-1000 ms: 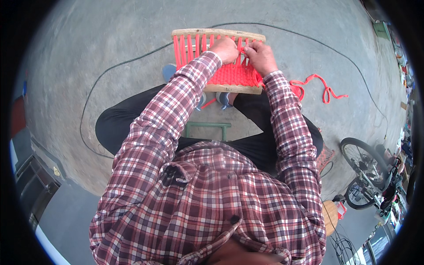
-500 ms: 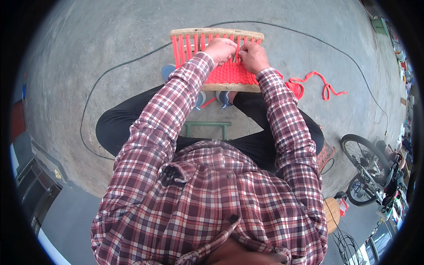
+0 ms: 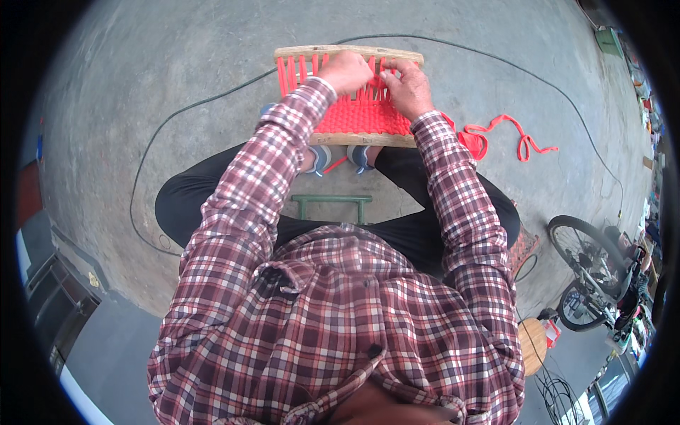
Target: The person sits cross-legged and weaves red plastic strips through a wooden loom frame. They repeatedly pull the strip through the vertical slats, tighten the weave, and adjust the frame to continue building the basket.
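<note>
A small stool seat lies in front of me, with a wooden frame [image 3: 347,51] and a red woven band [image 3: 363,119] across its near part. Bare red straps [image 3: 302,69] run lengthwise over the far part. My left hand [image 3: 346,74] is closed near the far rail, pinching a red strap; its fingertips are partly hidden. Just to the right, my right hand [image 3: 409,89] has its thumb and index finger bent around a red strap among the lengthwise ones. A loose red strap tail [image 3: 523,139] trails from the seat's right side onto the floor.
A dark cable [image 3: 453,44] curves across the concrete floor around the seat. Between my legs stands a green metal bar frame [image 3: 331,199]. To the right are a bicycle [image 3: 588,269], a round wooden top [image 3: 531,346] and coiled black wire [image 3: 558,397].
My left hand has shifted left and toward the far rail. The right hand's index finger has stretched out farther, toward that rail. The loose strap tail lies as before.
</note>
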Motion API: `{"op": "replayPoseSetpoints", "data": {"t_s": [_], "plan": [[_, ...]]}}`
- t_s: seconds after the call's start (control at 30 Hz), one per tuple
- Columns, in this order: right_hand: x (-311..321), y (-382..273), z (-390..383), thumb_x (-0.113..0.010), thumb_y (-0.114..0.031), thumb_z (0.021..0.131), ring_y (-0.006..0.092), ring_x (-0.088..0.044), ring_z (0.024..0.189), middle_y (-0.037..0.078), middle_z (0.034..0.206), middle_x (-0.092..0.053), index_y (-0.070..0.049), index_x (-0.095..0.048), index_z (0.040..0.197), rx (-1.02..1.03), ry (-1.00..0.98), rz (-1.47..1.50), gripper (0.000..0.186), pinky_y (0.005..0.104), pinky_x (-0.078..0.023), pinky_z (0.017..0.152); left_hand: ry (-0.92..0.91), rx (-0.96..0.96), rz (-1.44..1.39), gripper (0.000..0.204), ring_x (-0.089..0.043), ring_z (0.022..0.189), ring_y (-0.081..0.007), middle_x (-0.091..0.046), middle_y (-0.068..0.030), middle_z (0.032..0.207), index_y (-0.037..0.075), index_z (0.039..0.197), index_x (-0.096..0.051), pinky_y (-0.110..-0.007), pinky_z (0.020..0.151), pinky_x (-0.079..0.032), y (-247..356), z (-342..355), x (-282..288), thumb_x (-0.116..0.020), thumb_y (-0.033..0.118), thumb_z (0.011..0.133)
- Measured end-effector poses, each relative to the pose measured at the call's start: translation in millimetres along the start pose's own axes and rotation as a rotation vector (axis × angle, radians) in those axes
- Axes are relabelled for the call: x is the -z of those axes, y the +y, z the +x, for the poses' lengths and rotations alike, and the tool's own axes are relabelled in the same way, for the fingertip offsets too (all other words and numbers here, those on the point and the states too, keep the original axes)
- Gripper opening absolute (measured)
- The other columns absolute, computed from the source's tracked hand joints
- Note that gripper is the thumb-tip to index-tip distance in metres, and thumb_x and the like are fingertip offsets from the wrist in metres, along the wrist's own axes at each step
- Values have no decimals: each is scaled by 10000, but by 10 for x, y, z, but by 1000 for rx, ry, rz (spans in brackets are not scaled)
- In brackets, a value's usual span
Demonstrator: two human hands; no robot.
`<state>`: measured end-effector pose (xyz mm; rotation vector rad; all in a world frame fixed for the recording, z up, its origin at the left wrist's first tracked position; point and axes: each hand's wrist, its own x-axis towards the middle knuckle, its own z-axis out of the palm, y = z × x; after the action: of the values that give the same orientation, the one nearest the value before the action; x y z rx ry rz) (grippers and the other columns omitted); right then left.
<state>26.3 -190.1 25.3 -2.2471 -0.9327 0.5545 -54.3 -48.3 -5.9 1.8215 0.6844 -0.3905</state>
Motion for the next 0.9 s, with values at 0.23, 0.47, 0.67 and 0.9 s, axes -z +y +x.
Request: {"op": "replayPoseSetpoints", "data": {"t_s": [0.23, 0.47, 0.67, 0.9], "plan": [[31, -98, 108, -548, -195, 845, 194, -593, 703, 144, 794, -634, 8, -628, 911, -322, -280, 508, 228, 316, -471, 679, -64, -62, -690, 203, -401, 422, -53, -502, 12, 572, 30, 926, -631, -234, 360, -305, 57, -167, 255, -551, 170, 802], [78, 41, 61, -585, -187, 852, 79, -494, 521, 27, 629, -578, -21, -635, 771, -259, -252, 72, 192, 250, -409, 484, -14, -116, 183, 199, -588, 645, -190, -636, -108, 761, -6, 850, -644, -332, 602, -472, -49, -36, -91, -540, 152, 789], [59, -24, 108, -504, -309, 823, 372, -468, 1086, 237, 1094, -550, -32, -659, 912, -182, -503, -279, 330, 467, -310, 973, -34, 55, -337, 152, -528, 512, -180, -606, -89, 648, 7, 722, -625, -347, 476, -423, -152, 20, -73, -572, 150, 723], [-108, -88, 132, -475, -293, 838, 375, -379, 1171, 211, 1173, -500, -55, -631, 1000, -123, -465, -556, 327, 501, -201, 1016, -108, 170, -584, 139, -523, 520, -140, -615, -49, 675, 26, 789, -639, -310, 450, -424, -91, -90, -39, -545, 123, 757]]}}
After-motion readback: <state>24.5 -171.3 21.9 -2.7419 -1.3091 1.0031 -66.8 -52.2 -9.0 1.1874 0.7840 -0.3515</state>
